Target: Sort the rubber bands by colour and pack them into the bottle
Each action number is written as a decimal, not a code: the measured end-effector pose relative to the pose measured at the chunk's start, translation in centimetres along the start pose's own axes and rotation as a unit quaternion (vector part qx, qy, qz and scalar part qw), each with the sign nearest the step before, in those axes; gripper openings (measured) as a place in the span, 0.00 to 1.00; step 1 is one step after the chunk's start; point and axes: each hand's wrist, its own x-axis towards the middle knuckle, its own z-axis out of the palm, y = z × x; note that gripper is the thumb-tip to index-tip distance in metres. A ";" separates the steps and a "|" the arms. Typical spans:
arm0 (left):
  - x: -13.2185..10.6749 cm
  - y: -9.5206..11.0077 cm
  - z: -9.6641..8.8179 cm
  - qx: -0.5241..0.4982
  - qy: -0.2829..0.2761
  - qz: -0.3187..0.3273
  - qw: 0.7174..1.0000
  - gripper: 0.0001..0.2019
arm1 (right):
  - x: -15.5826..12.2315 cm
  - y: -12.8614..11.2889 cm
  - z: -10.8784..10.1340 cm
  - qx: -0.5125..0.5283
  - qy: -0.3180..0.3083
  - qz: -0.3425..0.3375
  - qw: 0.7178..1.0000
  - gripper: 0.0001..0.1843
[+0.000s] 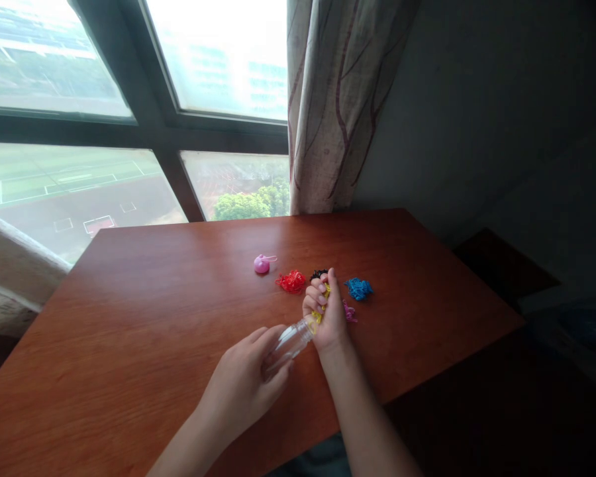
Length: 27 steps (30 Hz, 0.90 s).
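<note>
My left hand (248, 374) is wrapped round a small clear plastic bottle (289, 341), which lies tilted with its open mouth against my right hand (328, 311). The fingers of my right hand are curled over a bunch of yellow rubber bands (317, 317), some of them at the bottle's mouth. Just left of that hand sits a pile of red rubber bands (292, 281). A black pile (318, 273) shows partly behind the fingers, and a purple one (349, 311) peeks out past the wrist. Blue rubber bands (359, 289) lie farther right.
A pink rounded cap (261, 265) with a loop stands behind the red pile on the brown wooden table (144, 311). Beyond the table's back edge are a window (233, 185) and a patterned curtain (335, 106). The table's right edge borders a dark area.
</note>
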 end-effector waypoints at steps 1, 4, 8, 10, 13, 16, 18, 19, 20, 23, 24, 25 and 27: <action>0.0 0.1 0.0 -0.002 -0.001 -0.003 1.000 0.13 | -0.1 0.1 0.1 -0.004 0.002 -0.012 1.000 0.22; 0.1 0.3 0.1 -0.005 0.002 -0.012 1.000 0.12 | -0.3 0.3 0.3 -0.011 0.002 -0.041 0.999 0.23; 0.1 0.3 0.2 -0.013 0.007 -0.012 1.000 0.12 | -0.5 0.1 0.5 -0.041 0.001 -0.054 0.998 0.24; 0.1 0.3 0.1 -0.024 0.010 -0.012 1.000 0.12 | -0.6 0.0 0.6 -0.057 -0.003 -0.047 0.997 0.24; 0.2 0.2 0.0 -0.051 0.021 -0.011 0.998 0.13 | -0.8 -0.1 0.8 -0.042 -0.024 -0.021 0.999 0.24; 0.2 0.1 -0.1 -0.076 0.027 -0.007 0.997 0.15 | -1.0 -0.1 1.0 -0.021 -0.037 0.004 0.999 0.24; 0.3 0.1 -0.2 -0.087 0.028 -0.002 0.996 0.15 | -1.2 -0.2 1.1 -0.022 -0.034 0.016 0.999 0.24; 0.3 0.1 -0.2 -0.092 0.028 0.001 0.995 0.15 | -1.2 -0.2 1.1 -0.024 -0.033 0.021 0.999 0.23; 0.4 0.1 -0.2 -0.096 0.028 0.004 0.995 0.14 | -1.2 -0.2 1.1 -0.024 -0.033 0.025 0.999 0.23; 0.5 0.1 -0.3 -0.103 0.018 0.011 0.994 0.11 | -1.3 -0.4 1.1 -0.027 -0.039 0.029 0.998 0.23; 0.5 0.1 -0.3 -0.105 0.014 0.012 0.994 0.10 | -1.4 -0.4 1.1 -0.029 -0.043 0.028 0.998 0.24; 0.5 0.0 -0.3 -0.107 0.009 0.013 0.994 0.09 | -1.4 -0.4 1.1 -0.034 -0.050 0.026 0.998 0.24; 0.5 -0.1 -0.4 -0.109 0.001 0.015 0.994 0.09 | -1.5 -0.4 1.1 -0.046 -0.071 0.020 0.996 0.24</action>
